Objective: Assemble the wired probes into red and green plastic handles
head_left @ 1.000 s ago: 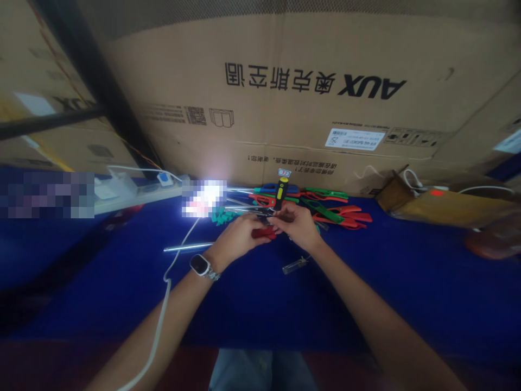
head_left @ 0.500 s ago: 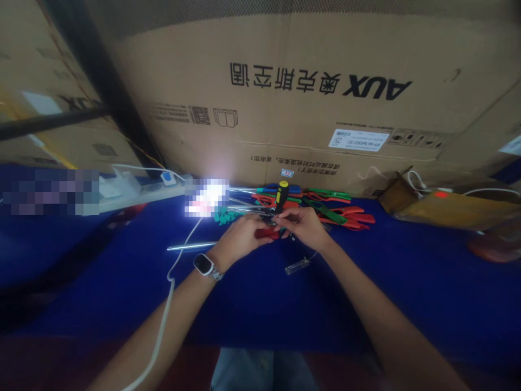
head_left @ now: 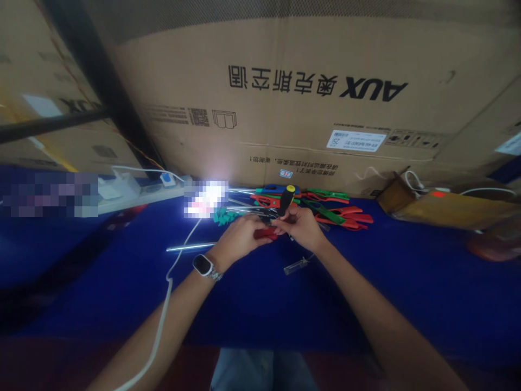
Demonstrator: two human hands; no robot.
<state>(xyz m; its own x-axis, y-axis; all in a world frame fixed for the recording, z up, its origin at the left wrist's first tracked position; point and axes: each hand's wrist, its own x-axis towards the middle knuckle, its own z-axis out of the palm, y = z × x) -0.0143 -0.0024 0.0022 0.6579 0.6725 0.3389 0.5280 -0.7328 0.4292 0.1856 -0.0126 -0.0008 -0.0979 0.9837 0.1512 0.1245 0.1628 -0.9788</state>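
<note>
My left hand point(head_left: 241, 237), with a watch point(head_left: 202, 264) on its wrist, is closed around a red plastic lighter handle point(head_left: 264, 233). Close beside it, my right hand point(head_left: 300, 225) has its fingers bent around a black and yellow screwdriver point(head_left: 287, 200), whose handle points up and leans right. The fingertips of both hands meet at the red handle; the screwdriver's tip and any small part between them are hidden. Just below my right hand a small clear plastic piece point(head_left: 296, 266) lies on the blue tabletop point(head_left: 260, 304).
Red lighter shells point(head_left: 354, 217), green shells point(head_left: 329, 210) and metal rods lie behind my hands. Small teal parts point(head_left: 223, 216) are left of them. A white cable point(head_left: 165, 304) crosses my left forearm. A power strip point(head_left: 142, 194), bright lamp, cardboard box point(head_left: 285, 119) and yellow-wrapped box point(head_left: 448, 209) stand around.
The screwdriver handle has tipped from nearly upright to leaning right, and sits slightly lower. My right fingers have curled closer around it. My left hand stays on the red lighter handle.
</note>
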